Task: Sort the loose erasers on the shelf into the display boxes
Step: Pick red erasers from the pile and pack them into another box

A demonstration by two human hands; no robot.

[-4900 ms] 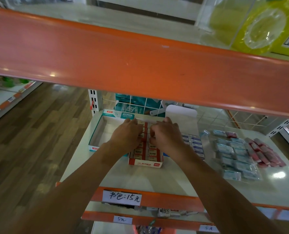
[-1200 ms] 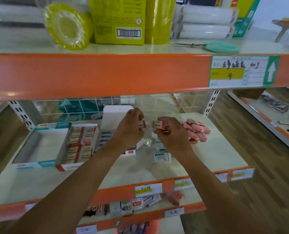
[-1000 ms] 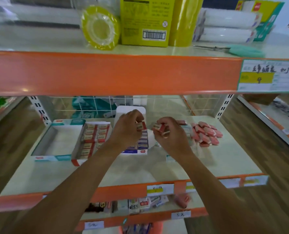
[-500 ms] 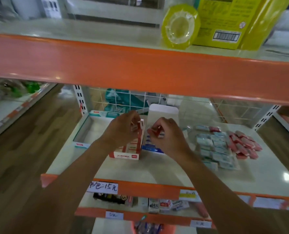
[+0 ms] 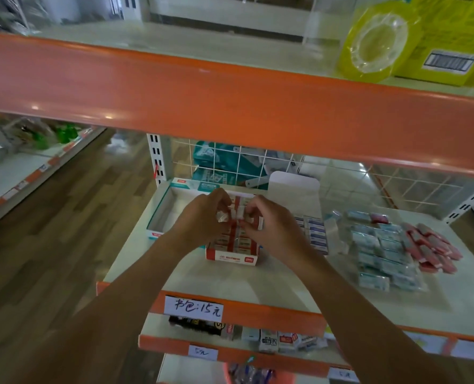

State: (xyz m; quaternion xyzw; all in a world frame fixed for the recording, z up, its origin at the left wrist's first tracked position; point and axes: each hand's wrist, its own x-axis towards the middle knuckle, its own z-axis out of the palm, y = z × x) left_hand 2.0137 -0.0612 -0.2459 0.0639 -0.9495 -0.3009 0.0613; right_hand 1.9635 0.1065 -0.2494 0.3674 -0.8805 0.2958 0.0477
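A red-and-white display box (image 5: 231, 256) filled with red-banded erasers stands in the middle of the shelf. My left hand (image 5: 202, 217) hovers over its far half and pinches a wrapped eraser (image 5: 222, 216). My right hand (image 5: 271, 225) is beside it over the same box, fingers curled round a red-banded eraser (image 5: 255, 220). To the left is a teal-edged display box (image 5: 162, 214), its visible part empty. A blue-labelled box (image 5: 314, 234) of erasers lies right of my right hand. Loose blue-grey erasers (image 5: 380, 253) and pink erasers (image 5: 432, 250) lie on the shelf's right side.
An orange shelf beam (image 5: 230, 106) crosses overhead, close above my hands. A white wire grid (image 5: 244, 167) backs the shelf. The shelf's orange front lip (image 5: 258, 311) carries a handwritten price label (image 5: 194, 307). Yellow tape rolls (image 5: 377, 42) sit on the upper shelf. Wooden floor lies to the left.
Both hands carried an eraser each from the loose pile on the right over to the red-and-white box and now sit lower over it. The view swung left.
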